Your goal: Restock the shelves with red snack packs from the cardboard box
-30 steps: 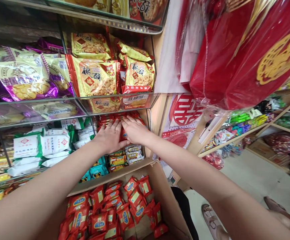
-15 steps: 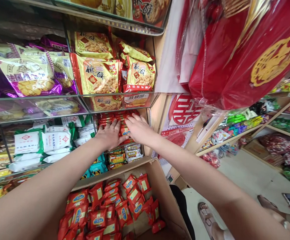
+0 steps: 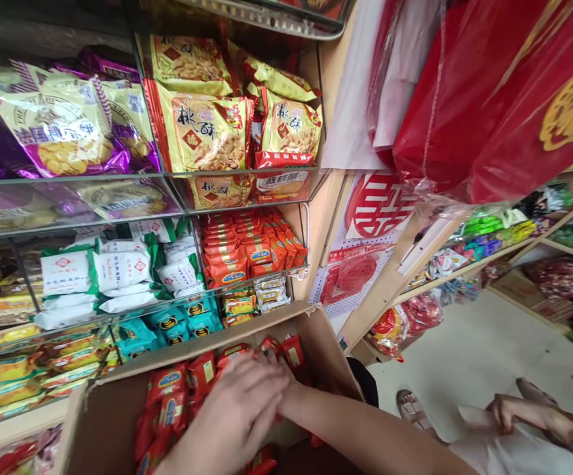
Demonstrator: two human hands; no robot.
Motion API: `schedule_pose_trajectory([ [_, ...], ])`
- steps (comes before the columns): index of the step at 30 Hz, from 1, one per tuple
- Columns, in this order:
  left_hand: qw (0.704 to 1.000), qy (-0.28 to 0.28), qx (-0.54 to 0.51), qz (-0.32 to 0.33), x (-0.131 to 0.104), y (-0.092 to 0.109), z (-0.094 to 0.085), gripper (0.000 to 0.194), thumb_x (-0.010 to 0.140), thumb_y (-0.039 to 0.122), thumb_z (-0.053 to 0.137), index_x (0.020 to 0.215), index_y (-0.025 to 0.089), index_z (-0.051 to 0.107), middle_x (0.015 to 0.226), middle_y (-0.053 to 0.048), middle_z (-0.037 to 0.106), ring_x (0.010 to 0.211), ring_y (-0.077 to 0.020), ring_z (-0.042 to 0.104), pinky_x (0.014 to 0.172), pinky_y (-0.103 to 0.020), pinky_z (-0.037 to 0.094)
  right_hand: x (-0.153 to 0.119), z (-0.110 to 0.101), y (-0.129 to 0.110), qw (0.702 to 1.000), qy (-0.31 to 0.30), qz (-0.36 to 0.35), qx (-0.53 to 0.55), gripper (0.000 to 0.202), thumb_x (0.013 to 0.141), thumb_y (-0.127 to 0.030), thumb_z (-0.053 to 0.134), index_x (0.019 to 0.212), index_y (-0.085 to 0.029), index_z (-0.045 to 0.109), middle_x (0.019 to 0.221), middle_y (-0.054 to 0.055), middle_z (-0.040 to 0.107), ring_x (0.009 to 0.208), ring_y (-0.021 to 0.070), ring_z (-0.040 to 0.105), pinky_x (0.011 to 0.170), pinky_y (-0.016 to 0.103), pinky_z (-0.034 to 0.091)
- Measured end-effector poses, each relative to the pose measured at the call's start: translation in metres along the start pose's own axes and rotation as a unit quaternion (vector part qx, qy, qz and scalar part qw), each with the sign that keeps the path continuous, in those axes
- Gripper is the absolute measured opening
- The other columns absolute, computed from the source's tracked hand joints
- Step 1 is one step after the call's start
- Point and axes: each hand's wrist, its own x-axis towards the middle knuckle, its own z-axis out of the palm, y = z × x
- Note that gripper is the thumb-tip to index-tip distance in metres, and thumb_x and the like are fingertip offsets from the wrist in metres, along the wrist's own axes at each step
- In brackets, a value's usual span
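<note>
Both hands are over an open cardboard box (image 3: pixel 81 422) of small red snack packets (image 3: pixel 170 409). My left hand (image 3: pixel 246 396) crosses in front of my right, its fingers extended and slightly bent, with no packet visible in them. My right hand (image 3: pixel 286 379) is slightly blurred beside it; its fingers are mostly hidden behind the left. Above the box, similar red packets (image 3: pixel 261 251) stand in stacked rows in a shelf compartment, behind a clear front edge.
Left of those rows lie white-and-green packets (image 3: pixel 122 267), with teal packets (image 3: pixel 202 323) below. Yellow cookie bags (image 3: pixel 210 132) fill the upper shelf. Red plastic-wrapped decorations (image 3: pixel 469 112) hang at right. Another person's hand (image 3: pixel 506 412) and sandalled foot (image 3: pixel 412 409) show at lower right.
Both hands have left the red packets on the shelf and come down over the box, now overlapping. The shelf rows are uncovered to view. The camera view has shifted slightly.
</note>
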Motion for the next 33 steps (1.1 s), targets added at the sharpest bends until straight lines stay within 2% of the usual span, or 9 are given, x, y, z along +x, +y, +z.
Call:
schedule_pose_trajectory([
  [2,0.99,-0.037,-0.079,-0.106,-0.033,-0.007,0.03,0.027,0.085,0.02,0.041,0.107,0.026,0.056,0.098,0.0,0.068,0.091,-0.0113,0.061,0.08,-0.022,0.048,0.007,0.01,0.0,0.999,0.01,0.03,-0.025,0.045,0.079,-0.017,0.05,0.123,-0.02,0.046,0.132,0.016,0.041,0.118,0.0343,0.039,0.087,0.053,0.038],
  [4,0.972,-0.053,-0.129,-0.191,-0.063,-0.022,0.058,0.027,0.086,0.025,0.039,0.104,0.027,0.059,0.097,-0.001,0.069,0.091,-0.0129,0.062,0.081,-0.024,0.048,0.008,0.014,-0.001,0.998,0.023,0.05,-0.042,0.05,0.079,-0.017,0.049,0.129,-0.021,0.039,0.135,0.015,0.036,0.118,0.0335,0.038,0.088,0.052,0.038],
  [8,0.902,-0.018,-0.259,-0.345,-0.102,-0.049,0.097,0.028,0.083,0.034,0.043,0.101,0.025,0.062,0.099,-0.004,0.069,0.092,-0.0166,0.063,0.083,-0.026,0.048,0.008,0.017,0.004,0.992,0.045,0.105,-0.051,0.064,0.069,-0.023,0.065,0.128,-0.017,0.04,0.119,0.018,0.049,0.102,0.033,0.051,0.082,0.046,0.043],
  [15,0.875,0.03,-0.289,-0.387,-0.106,-0.063,0.127,0.032,0.078,0.033,0.047,0.107,0.022,0.058,0.11,-0.006,0.066,0.095,-0.0192,0.062,0.086,-0.03,0.047,0.002,-0.003,0.01,0.986,0.05,0.158,-0.011,0.02,0.073,-0.01,0.057,0.093,-0.011,0.06,0.093,0.015,0.062,0.078,0.0249,0.063,0.063,0.031,0.047],
  [18,0.841,0.103,-0.315,-0.427,-0.103,-0.063,0.128,0.053,0.074,0.037,0.054,0.123,0.019,0.043,0.128,-0.011,0.053,0.114,-0.0226,0.051,0.097,-0.035,0.04,-0.011,-0.013,0.0,0.989,0.073,0.118,0.048,0.017,0.073,-0.027,0.062,0.087,-0.016,0.058,0.08,0.007,0.065,0.077,0.0214,0.063,0.064,0.027,0.045],
  [20,0.794,0.162,-0.374,-0.452,-0.097,-0.058,0.122,0.065,0.067,0.04,0.062,0.124,0.018,0.04,0.128,-0.012,0.051,0.116,-0.0243,0.048,0.095,-0.036,0.042,-0.02,-0.015,-0.01,0.968,0.087,0.096,0.213,0.022,0.075,-0.039,0.058,0.084,-0.019,0.053,0.073,0.002,0.064,0.069,0.0172,0.061,0.059,0.025,0.043],
  [24,0.72,0.157,-0.488,-0.468,-0.081,-0.038,0.098,0.041,0.063,0.04,0.067,0.096,0.018,0.055,0.089,-0.006,0.069,0.069,-0.0209,0.064,0.061,-0.034,0.054,-0.035,-0.02,-0.02,0.828,0.049,0.096,0.551,0.024,0.078,-0.043,0.049,0.076,-0.02,0.044,0.059,-0.003,0.054,0.048,0.0109,0.05,0.045,0.021,0.037],
  [29,0.709,0.151,-0.513,-0.459,-0.065,-0.021,0.082,0.039,0.053,0.031,0.076,0.086,0.018,0.06,0.076,0.0,0.068,0.062,-0.0162,0.061,0.06,-0.03,0.053,-0.045,-0.037,-0.015,0.863,0.166,0.003,0.476,0.025,0.078,-0.038,0.051,0.064,-0.017,0.051,0.06,-0.003,0.049,0.057,0.0093,0.045,0.054,0.02,0.034],
  [33,0.696,0.235,-0.468,-0.491,-0.058,-0.017,0.081,0.037,0.061,0.04,0.069,0.089,0.018,0.056,0.062,0.004,0.062,0.053,-0.012,0.055,0.052,-0.023,0.048,-0.048,-0.047,-0.016,0.869,0.225,0.007,0.44,0.032,0.082,-0.038,0.044,0.059,-0.017,0.047,0.055,-0.004,0.043,0.054,0.0092,0.041,0.052,0.02,0.031],
])
